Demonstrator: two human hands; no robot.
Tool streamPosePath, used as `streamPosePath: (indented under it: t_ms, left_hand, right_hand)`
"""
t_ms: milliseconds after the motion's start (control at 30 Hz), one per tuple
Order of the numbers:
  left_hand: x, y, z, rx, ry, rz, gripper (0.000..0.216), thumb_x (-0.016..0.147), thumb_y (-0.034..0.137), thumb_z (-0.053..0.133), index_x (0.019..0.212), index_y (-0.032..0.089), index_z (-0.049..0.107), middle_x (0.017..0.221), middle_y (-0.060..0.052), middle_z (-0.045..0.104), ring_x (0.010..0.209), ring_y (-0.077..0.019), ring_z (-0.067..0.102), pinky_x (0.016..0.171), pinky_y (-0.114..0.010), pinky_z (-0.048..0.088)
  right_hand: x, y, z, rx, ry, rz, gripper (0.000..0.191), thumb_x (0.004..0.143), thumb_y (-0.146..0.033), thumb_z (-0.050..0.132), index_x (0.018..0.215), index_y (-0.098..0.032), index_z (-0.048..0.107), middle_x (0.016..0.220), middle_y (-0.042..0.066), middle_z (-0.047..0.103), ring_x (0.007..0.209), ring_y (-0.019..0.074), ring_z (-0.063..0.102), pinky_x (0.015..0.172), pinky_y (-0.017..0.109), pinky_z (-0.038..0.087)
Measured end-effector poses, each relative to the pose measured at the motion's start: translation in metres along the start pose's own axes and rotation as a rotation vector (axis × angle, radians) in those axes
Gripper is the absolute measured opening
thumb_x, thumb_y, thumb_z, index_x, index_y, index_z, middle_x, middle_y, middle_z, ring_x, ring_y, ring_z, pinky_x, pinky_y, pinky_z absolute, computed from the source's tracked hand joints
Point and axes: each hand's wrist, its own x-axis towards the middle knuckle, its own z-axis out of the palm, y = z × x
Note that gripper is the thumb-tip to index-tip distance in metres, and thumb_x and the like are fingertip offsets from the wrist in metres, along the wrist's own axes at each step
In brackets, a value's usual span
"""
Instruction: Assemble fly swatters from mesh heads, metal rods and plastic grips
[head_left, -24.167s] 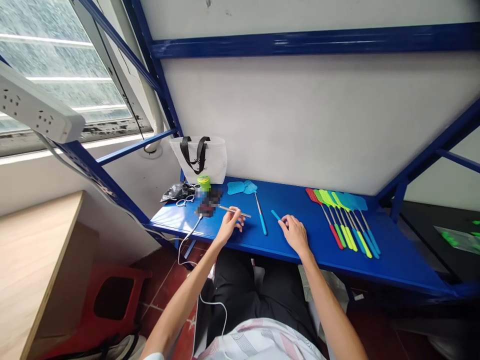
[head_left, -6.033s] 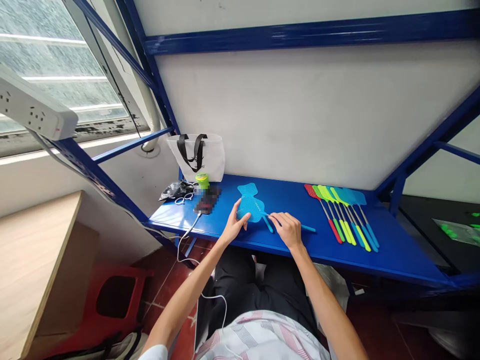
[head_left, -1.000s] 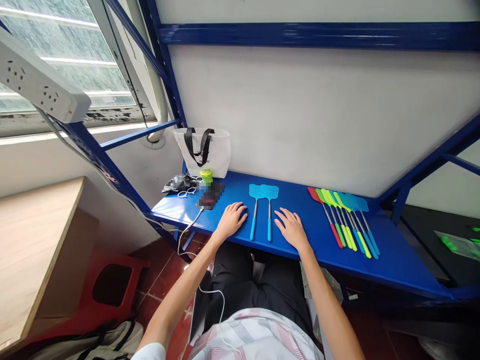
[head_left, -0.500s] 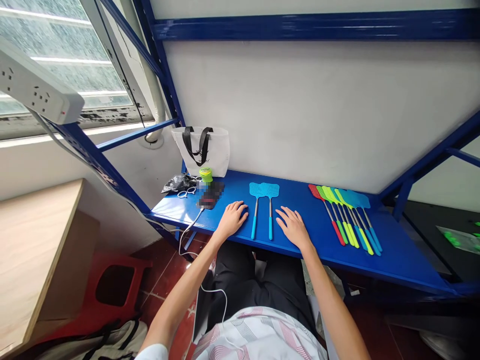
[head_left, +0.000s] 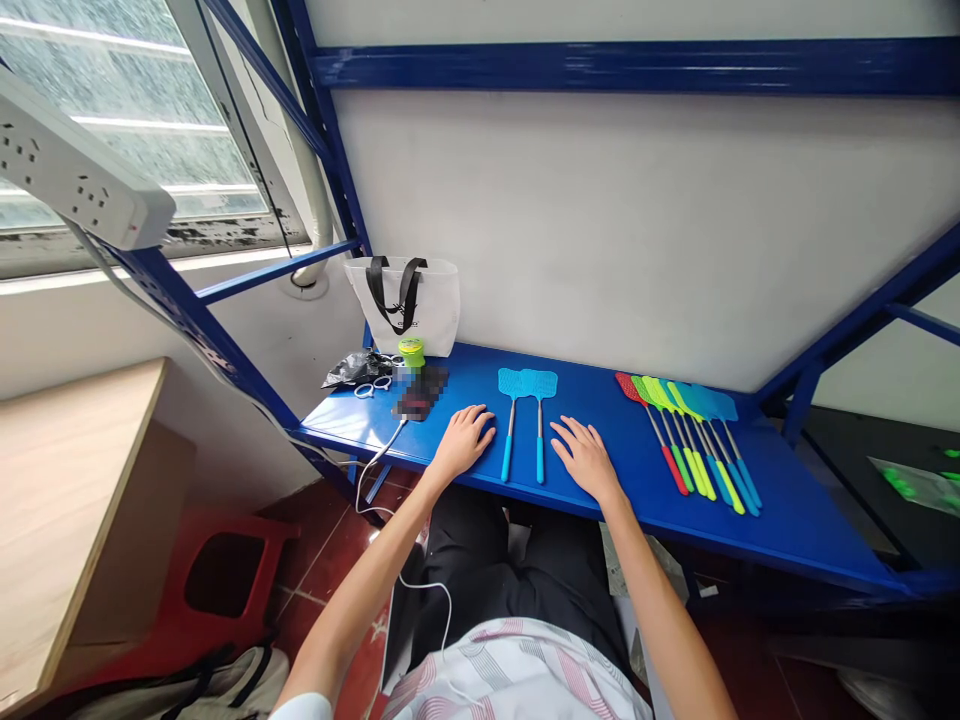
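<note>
My left hand [head_left: 464, 440] rests on the blue desk [head_left: 600, 400], fingers spread, holding nothing. Just right of it lie two blue fly swatters side by side, a left one [head_left: 508, 440] and a right one [head_left: 540, 440], their heads toward the wall and touching or slightly overlapping. Beyond them my right hand [head_left: 586, 452] lies with its fingers apart, also empty. Neither hand touches a swatter. Farther right is a fanned row of several fly swatters, with a red one [head_left: 673, 470] at its left end, then green, yellow and blue ones [head_left: 744, 480].
At the desk's left end are a white tote bag [head_left: 439, 300], a green tub [head_left: 412, 352], scissors [head_left: 373, 387], a black plastic bag [head_left: 352, 368] and a partly blurred phone [head_left: 424, 393] on a white cable. A red stool [head_left: 259, 570] stands at lower left. Blue frame bars surround the desk.
The view has shifted very slightly. Both hands and the swatters stay where they were on the desk.
</note>
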Motion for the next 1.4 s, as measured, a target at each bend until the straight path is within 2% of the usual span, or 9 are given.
streamPosePath:
  t_ms: [800, 1200, 1400]
  left_hand:
    - [0.0003, 0.0001, 0.0015, -0.001, 0.012, 0.0, 0.039, 0.117, 0.042, 0.048, 0.147, 0.025, 0.068, 0.159, -0.015, 0.064, 0.151, -0.0345, 0.057, 0.127, -0.057, 0.046]
    - [0.0002, 0.0005, 0.0013, -0.006, 0.012, -0.005, 0.038, 0.117, 0.042, 0.049, 0.147, 0.029, 0.067, 0.158, -0.012, 0.065, 0.15, -0.0336, 0.058, 0.126, -0.056, 0.047]
    - [0.0003, 0.0, 0.0015, 0.008, 0.001, -0.004, 0.04, 0.118, 0.043, 0.046, 0.147, 0.025, 0.067, 0.159, -0.014, 0.064, 0.151, -0.0348, 0.056, 0.126, -0.056, 0.045]
  right_hand:
    - [-0.0001, 0.0012, 0.0012, 0.015, 0.01, -0.007, 0.059, 0.119, -0.056, 0.029, 0.162, -0.033, 0.063, 0.173, 0.008, 0.055, 0.164, 0.0309, 0.047, 0.137, 0.065, 0.032]
    - [-0.0003, 0.0025, 0.0017, -0.002, 0.016, -0.016, 0.058, 0.119, -0.055, 0.031, 0.163, -0.036, 0.062, 0.173, 0.007, 0.056, 0.163, 0.0306, 0.049, 0.136, 0.064, 0.034]
    - [-0.0002, 0.0019, 0.0015, 0.013, 0.01, -0.007, 0.059, 0.119, -0.056, 0.03, 0.162, -0.034, 0.063, 0.173, 0.008, 0.056, 0.163, 0.0309, 0.048, 0.137, 0.064, 0.033]
